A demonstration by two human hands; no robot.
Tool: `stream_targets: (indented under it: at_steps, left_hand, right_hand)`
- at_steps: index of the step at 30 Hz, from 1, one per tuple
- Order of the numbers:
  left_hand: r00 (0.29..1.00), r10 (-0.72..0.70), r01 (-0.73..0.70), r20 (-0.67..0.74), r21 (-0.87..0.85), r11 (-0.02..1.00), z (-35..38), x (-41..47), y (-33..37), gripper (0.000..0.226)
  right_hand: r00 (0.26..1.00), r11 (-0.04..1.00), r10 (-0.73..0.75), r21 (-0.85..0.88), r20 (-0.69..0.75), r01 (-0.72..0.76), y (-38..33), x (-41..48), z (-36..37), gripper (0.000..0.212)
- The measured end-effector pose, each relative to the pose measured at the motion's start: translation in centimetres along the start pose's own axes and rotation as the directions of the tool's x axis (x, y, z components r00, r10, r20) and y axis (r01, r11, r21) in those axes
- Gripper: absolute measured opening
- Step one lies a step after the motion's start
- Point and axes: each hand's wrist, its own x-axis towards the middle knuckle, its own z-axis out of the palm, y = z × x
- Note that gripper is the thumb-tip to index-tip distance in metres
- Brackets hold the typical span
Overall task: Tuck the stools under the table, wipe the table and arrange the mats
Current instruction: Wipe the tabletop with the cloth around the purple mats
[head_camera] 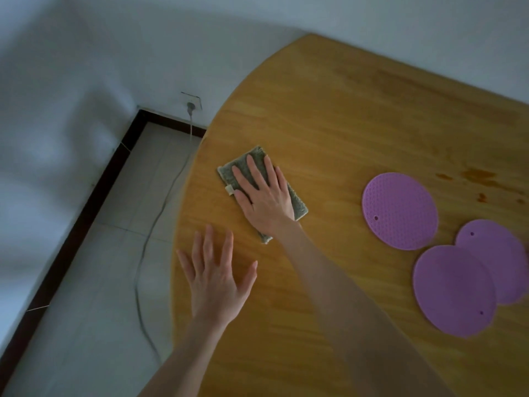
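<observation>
My right hand (264, 193) presses flat with straight fingers on a grey-green folded cloth (297, 206) lying on the wooden table (343, 116) near its left curved edge. My left hand (217, 279) rests flat on the tabletop just below the cloth, fingers spread, holding nothing. Three round purple mats lie to the right: one mat (400, 211) apart, a nearer mat (453, 290) overlapping a third mat (496, 253) at the right edge. No stool shows.
Dark stains (478, 177) mark the tabletop beyond the mats. Left of the table is tiled floor (94, 296) with a grey cable (148, 245) running from a wall socket (191, 106). White walls with a dark skirting board (71, 233) close the corner.
</observation>
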Motion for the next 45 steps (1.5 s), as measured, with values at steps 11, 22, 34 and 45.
stream_targets:
  at_steps: [11,22,34,45]
  left_hand:
    - [1.000,0.001,-0.001,0.005,-0.015,1.000,-0.2,0.0,-0.1,0.083]
    - [0.999,-0.043,0.043,-0.012,0.024,0.999,1.1,-8.0,-1.6,0.076]
    - [0.995,-0.051,0.048,-0.089,-0.038,0.998,3.2,-15.4,-1.0,0.067]
    - [0.995,-0.035,0.034,-0.098,-0.013,0.999,3.4,-15.1,-1.1,0.068]
  right_hand:
    - [0.982,0.983,0.185,0.011,-0.030,-0.185,5.3,-6.5,0.6,0.059]
    - [0.997,0.997,0.072,0.039,0.015,-0.072,-3.3,-2.4,1.0,0.054]
    - [0.974,0.975,-0.220,-0.013,0.053,0.221,-4.2,-13.6,3.0,0.059]
    - [0.991,0.991,0.130,0.022,0.003,-0.130,-0.2,-16.2,3.0,0.056]
